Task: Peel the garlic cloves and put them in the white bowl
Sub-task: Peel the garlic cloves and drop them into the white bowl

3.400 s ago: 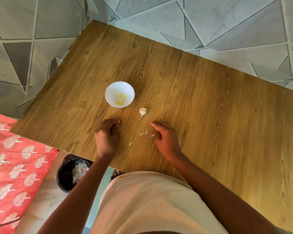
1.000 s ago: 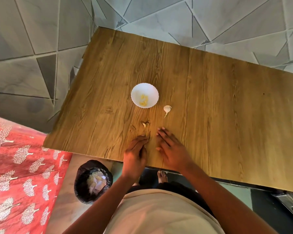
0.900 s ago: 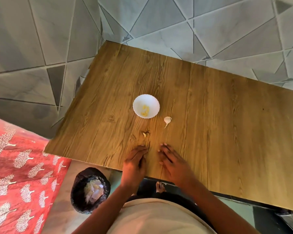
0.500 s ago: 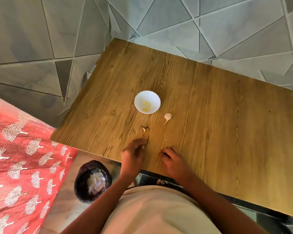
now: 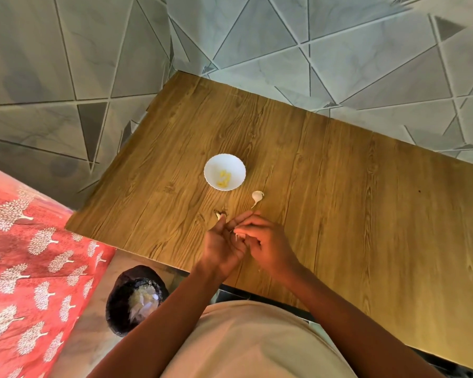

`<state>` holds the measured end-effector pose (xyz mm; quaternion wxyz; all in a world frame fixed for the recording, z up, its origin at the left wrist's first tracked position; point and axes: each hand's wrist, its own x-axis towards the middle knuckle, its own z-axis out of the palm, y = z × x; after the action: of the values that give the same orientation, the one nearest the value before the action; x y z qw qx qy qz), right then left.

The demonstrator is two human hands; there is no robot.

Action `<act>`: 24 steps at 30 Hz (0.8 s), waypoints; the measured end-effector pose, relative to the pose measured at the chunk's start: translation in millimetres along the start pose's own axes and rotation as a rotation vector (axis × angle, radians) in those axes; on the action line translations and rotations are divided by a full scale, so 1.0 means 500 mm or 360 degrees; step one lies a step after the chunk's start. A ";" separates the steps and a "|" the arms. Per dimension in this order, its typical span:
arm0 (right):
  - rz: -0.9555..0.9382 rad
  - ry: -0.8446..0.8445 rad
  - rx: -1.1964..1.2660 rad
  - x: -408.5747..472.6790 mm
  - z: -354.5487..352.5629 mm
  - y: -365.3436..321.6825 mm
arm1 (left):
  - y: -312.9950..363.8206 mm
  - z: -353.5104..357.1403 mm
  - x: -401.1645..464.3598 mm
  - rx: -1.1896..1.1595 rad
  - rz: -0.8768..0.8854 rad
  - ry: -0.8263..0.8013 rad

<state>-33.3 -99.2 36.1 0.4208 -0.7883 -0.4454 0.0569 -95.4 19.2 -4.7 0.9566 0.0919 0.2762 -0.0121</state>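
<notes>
One small round white scalloped bowl [image 5: 224, 172] stood on the wood-grain surface [image 5: 339, 200], holding a few yellowish peeled garlic cloves [image 5: 224, 178], too small to count. Just right of and nearer than the bowl lay one unpeeled white garlic clove [image 5: 257, 196], its thin tail pointing toward the person. Nearer than the bowl, the left hand [image 5: 223, 244] lay with fingers extended, its grip loose; the right hand [image 5: 265, 242] pinched a pale scrap of garlic skin [image 5: 238, 236].

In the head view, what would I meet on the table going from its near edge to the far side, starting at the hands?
Hands, left hand and right hand together → small peel scrap → unpeeled garlic clove → white bowl holding peeled cloves.
</notes>
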 end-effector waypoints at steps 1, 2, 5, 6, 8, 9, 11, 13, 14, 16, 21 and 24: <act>-0.0063 -0.0039 -0.0076 0.004 0.002 0.001 | -0.002 0.001 0.006 -0.0005 -0.0010 -0.0064; -0.0120 -0.0067 -0.0156 0.005 0.002 0.003 | -0.006 0.001 0.010 0.0027 0.0008 -0.0113; -0.0175 -0.0070 -0.0255 0.001 0.006 0.013 | -0.011 -0.011 0.024 0.0032 0.0055 -0.0277; -0.0165 -0.0033 -0.0267 -0.001 0.008 0.015 | -0.012 -0.014 0.029 0.0011 0.0050 -0.0309; -0.0119 0.0056 -0.0285 0.001 0.010 0.019 | -0.015 -0.016 0.035 -0.0010 0.0015 -0.0310; -0.0102 0.0075 -0.0286 0.003 0.009 0.019 | -0.017 -0.016 0.037 -0.0024 -0.0001 -0.0307; -0.0086 0.0075 -0.0272 0.007 0.011 0.016 | -0.021 -0.016 0.042 -0.0082 -0.0025 -0.0306; -0.0033 0.0068 -0.0239 0.012 0.010 0.014 | -0.022 -0.019 0.045 -0.0069 -0.0039 -0.0319; 0.0014 0.0066 -0.0219 0.014 0.010 0.013 | -0.022 -0.024 0.047 -0.0022 -0.0034 -0.0313; 0.0074 0.0052 -0.0181 0.015 0.007 0.011 | -0.020 -0.028 0.049 0.0023 -0.0027 -0.0299; 0.0202 0.0295 0.0141 0.002 -0.032 0.008 | -0.011 -0.018 0.026 -0.0134 0.0066 -0.0283; 0.0230 0.0436 -0.0017 -0.025 -0.038 0.064 | 0.008 -0.023 0.012 -0.0222 0.0175 -0.0224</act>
<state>-11.2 -128.3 21.8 0.4681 -0.8209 -0.3262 -0.0234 -96.0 25.1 -16.8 0.9769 0.0391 0.2030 0.0532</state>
